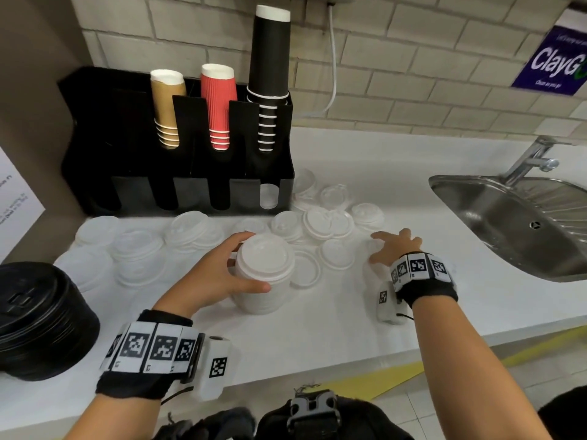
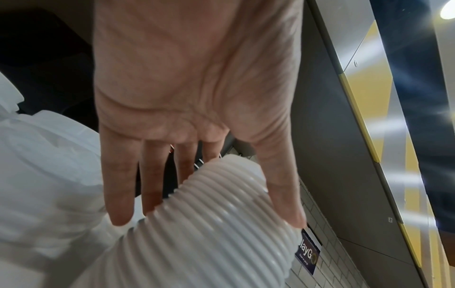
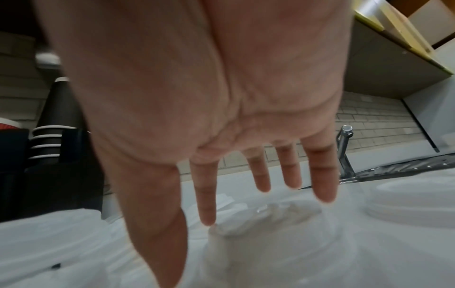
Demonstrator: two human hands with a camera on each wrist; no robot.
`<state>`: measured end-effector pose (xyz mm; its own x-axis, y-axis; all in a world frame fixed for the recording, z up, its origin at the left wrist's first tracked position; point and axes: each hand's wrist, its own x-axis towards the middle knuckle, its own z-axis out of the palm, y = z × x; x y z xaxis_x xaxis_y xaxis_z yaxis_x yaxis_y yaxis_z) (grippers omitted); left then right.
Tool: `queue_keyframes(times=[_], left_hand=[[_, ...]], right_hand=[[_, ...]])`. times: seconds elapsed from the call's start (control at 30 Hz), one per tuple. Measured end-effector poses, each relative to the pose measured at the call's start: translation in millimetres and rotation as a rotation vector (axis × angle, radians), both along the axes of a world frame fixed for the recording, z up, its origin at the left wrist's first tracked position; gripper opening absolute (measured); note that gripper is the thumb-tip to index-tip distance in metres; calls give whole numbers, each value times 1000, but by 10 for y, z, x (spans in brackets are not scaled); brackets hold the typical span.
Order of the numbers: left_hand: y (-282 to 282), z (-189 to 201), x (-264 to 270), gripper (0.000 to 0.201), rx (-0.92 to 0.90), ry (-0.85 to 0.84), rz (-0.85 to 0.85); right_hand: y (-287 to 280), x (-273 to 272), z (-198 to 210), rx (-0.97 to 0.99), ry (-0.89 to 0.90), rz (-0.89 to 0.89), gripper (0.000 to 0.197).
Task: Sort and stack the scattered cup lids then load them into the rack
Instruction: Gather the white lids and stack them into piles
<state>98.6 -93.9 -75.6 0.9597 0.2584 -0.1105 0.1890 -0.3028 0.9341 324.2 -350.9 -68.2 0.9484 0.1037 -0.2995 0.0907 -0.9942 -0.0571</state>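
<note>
My left hand (image 1: 255, 262) grips a tall stack of white cup lids (image 1: 262, 300) standing on the white counter, thumb in front and fingers behind. The left wrist view shows the stack's ridged side (image 2: 197, 243) between thumb and fingers. My right hand (image 1: 382, 249) hovers with spread, straight fingers (image 3: 206, 194) over a clear lid (image 3: 270, 212) and holds nothing. Loose white lids (image 1: 327, 222) and clear lids (image 1: 136, 249) lie scattered along the counter. The black rack (image 1: 178, 173) stands at the back left, with white lids (image 1: 268, 195) in its rightmost lower slot.
Brown, red and black paper cups (image 1: 270, 58) stand stacked in the rack's top slots. A pile of black lids (image 1: 41, 319) sits at the near left. A steel sink (image 1: 508, 217) with a tap (image 1: 533, 157) is at the right. Bare counter (image 1: 317, 328) lies at the front.
</note>
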Motion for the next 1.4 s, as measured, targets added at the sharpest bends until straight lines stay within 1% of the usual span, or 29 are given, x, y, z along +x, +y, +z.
queue_keyframes(times=[0.17, 0.27, 0.33, 0.4, 0.47, 0.53, 0.57, 0.63, 0.73, 0.83, 0.9, 1.07, 1.2, 1.4], left_hand=[[-10, 19, -11, 76, -6, 0, 3], [-16, 21, -16, 80, -9, 9, 10], [-19, 16, -17, 87, -3, 23, 24], [-16, 10, -20, 97, 0, 40, 33], [-11, 2, -24, 102, -7, 45, 25], [-13, -4, -28, 101, -9, 40, 19], [-18, -6, -30, 99, -10, 34, 20], [-24, -10, -31, 90, -15, 10, 21], [-28, -12, -25, 80, -22, -14, 20], [-34, -20, -21, 79, -38, -17, 25], [-37, -23, -23, 79, -36, -21, 25], [-44, -3, -30, 86, -25, -24, 24], [-53, 16, -31, 83, -33, -33, 21], [-59, 17, -19, 77, -23, -47, 31]], right_hand=[[-34, 32, 29, 4, 76, 13, 71], [-22, 1, 65, 2, 37, 12, 69], [-18, -33, 120, 65, -15, -10, 68], [-5, -76, 213, 235, -26, -10, 67], [32, -176, 313, 506, 11, 31, 61], [111, -351, 391, 784, 57, 99, 50], [164, -457, 418, 889, 73, 140, 46], [284, -674, 443, 1022, 61, 239, 40], [463, -935, 412, 1115, 20, 368, 38], [616, -1096, 321, 1154, 75, 428, 40], [702, -1167, 262, 1138, 106, 464, 41], [821, -1236, 197, 1097, 71, 516, 38], [867, -1259, 212, 1011, 36, 582, 40], [919, -1281, 236, 941, 4, 632, 44]])
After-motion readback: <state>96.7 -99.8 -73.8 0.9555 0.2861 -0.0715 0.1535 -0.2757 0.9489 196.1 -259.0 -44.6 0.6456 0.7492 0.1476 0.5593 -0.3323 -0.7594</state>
